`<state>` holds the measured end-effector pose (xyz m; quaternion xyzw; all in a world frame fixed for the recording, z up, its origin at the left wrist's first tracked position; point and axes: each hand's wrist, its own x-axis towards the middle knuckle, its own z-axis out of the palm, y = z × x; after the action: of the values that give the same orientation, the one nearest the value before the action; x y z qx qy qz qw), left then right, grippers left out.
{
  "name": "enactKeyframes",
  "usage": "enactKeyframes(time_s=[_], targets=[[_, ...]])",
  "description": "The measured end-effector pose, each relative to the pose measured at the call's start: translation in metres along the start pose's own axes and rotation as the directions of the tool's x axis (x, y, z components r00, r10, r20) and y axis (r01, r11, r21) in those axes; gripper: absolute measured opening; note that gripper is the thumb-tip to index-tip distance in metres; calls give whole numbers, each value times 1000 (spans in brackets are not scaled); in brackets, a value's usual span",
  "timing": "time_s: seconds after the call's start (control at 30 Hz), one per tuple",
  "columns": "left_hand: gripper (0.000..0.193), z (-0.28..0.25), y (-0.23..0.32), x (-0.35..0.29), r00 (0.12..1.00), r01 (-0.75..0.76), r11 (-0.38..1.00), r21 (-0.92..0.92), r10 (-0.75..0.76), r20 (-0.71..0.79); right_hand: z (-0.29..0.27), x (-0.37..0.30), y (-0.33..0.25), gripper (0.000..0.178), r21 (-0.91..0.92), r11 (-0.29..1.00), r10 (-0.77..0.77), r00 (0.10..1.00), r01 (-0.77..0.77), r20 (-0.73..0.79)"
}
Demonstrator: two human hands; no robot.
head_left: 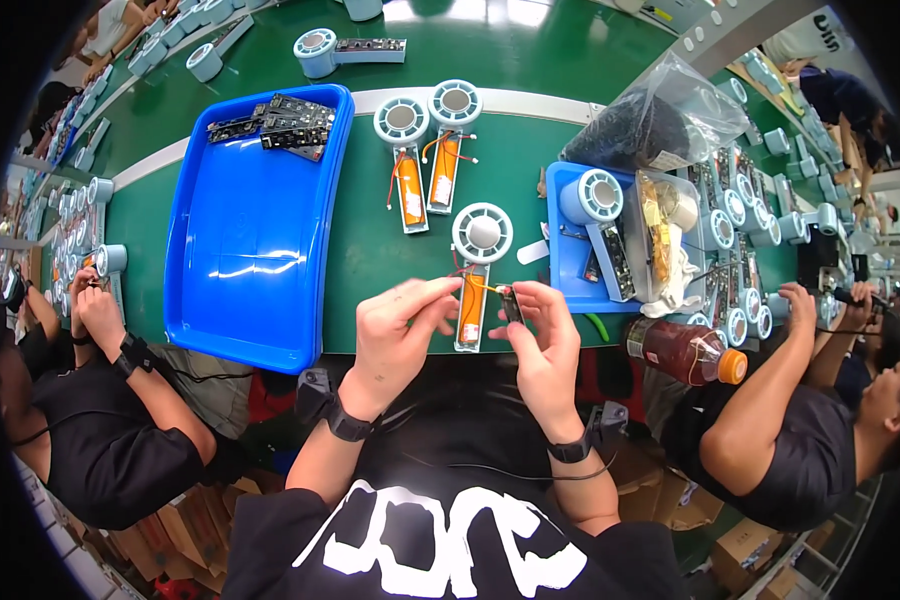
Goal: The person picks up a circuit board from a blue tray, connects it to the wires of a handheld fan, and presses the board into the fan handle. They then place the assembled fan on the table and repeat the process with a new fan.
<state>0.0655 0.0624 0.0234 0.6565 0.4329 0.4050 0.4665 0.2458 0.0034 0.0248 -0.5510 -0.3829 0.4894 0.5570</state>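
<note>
In front of me lies a light-blue handheld fan housing [483, 232] with a round head and an open handle. An orange battery pack [471, 312] sits in the handle, with red and yellow wires at its upper end. My left hand [395, 335] is closed in a pinch at the wires, left of the handle. My right hand [548, 350] grips a small dark circuit board [512, 304] upright, just right of the handle. A yellow wire runs toward this board; whether its plug is seated I cannot tell.
A big blue tray [245, 250] on the left holds several circuit boards [295, 122]. Two more fan housings [410, 185] lie beyond. Right stand a smaller blue tray [562, 285], a clear plastic bag [660, 115] and a bottle [675, 350]. Co-workers sit on both sides.
</note>
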Motion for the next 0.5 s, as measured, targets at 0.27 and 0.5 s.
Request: enactKeyframes(time_s=[0.27, 0.5], targets=[[24, 24, 5, 17, 986, -150, 983, 104, 157, -57, 2, 4, 8, 40, 284, 958, 30, 1000, -31, 9], [24, 19, -5, 21, 970, -241, 951, 193, 242, 18, -1, 8, 12, 40, 290, 957, 26, 1000, -25, 1]])
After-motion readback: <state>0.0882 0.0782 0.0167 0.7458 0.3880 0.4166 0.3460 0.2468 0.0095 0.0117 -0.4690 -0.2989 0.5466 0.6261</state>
